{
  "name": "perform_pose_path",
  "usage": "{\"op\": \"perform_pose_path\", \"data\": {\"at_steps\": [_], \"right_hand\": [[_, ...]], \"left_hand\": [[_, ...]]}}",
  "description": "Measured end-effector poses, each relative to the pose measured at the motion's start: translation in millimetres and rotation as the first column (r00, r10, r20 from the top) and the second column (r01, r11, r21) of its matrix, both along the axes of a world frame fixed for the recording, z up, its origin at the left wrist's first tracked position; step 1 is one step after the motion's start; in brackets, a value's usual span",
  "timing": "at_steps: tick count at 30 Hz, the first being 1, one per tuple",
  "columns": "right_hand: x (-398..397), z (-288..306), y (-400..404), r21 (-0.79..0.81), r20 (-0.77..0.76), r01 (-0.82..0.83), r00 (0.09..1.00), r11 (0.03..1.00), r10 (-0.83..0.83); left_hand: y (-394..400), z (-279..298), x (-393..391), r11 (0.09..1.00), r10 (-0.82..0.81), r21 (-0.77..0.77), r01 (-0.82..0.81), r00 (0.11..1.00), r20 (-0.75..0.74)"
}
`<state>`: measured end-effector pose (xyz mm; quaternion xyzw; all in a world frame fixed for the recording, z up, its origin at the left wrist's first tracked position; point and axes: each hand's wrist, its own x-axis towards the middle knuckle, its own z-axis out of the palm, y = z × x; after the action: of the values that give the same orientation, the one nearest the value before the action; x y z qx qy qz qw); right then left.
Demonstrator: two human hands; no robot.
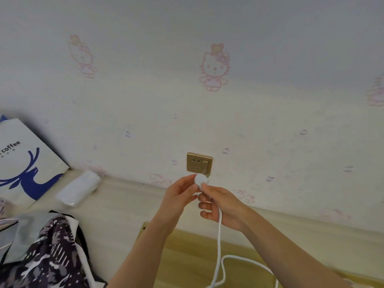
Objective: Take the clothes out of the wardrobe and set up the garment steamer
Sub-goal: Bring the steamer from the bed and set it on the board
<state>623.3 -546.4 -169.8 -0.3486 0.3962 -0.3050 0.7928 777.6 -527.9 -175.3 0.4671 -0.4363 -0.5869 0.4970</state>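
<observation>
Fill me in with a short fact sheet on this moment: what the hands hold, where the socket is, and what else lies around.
plug: white plug, just below the socket, not yet in
socket: gold wall socket, low on the wallpapered wall
left hand: left hand pinches the plug
right hand: right hand grips the plug's base and the white cord
cord: hangs down, loops on the floor
left side: paper bag with a blue deer, patterned cloth
</observation>
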Motion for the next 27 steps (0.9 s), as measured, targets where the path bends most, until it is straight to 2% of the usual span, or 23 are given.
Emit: {"op": "perform_pose_path", "data": {"at_steps": [3, 6, 8, 12, 17, 21, 27], "right_hand": [[5.1, -6.4, -9.2, -0.039, -0.17, 0.06, 0.983, 0.997, -0.066], [9.7, -15.3, -21.7, -0.296, -0.453, 0.12, 0.856, 0.948, -0.249], [10.7, -21.6, -31.5, -0.478, -0.536, 0.075, 0.764, 0.875, -0.358], [16.5, -31.0, -47.0, -0.607, -0.576, -0.045, 0.713, 0.794, -0.4], [25.8, -46.8, -57.8, -0.651, -0.557, 0.03, 0.66, 0.759, -0.504], [32.3, -58.6, -62.2, -0.678, -0.58, 0.024, 0.597, 0.735, -0.554], [38.4, -67.5, -60.9, -0.701, -0.56, 0.048, 0.582, 0.712, -0.59]], "left_hand": [[-10.0, -5.6, 1.4, 0.996, 0.09, -0.009, -0.09, 0.996, -0.028], [-20.0, -13.2, 2.5, 0.979, 0.204, -0.01, -0.204, 0.978, 0.048], [-27.2, -19.1, 3.8, 0.967, 0.256, -0.012, -0.256, 0.962, 0.093], [-44.0, -27.6, 4.9, 0.97, 0.244, -0.02, -0.244, 0.956, 0.164], [-64.2, -39.4, 4.1, 0.978, 0.203, -0.011, -0.207, 0.945, 0.258], [-73.4, -51.0, 4.0, 0.981, 0.19, -0.026, -0.192, 0.926, 0.328], [-76.4, -59.9, 8.5, 0.982, 0.187, -0.061, -0.177, 0.923, 0.335]]}}
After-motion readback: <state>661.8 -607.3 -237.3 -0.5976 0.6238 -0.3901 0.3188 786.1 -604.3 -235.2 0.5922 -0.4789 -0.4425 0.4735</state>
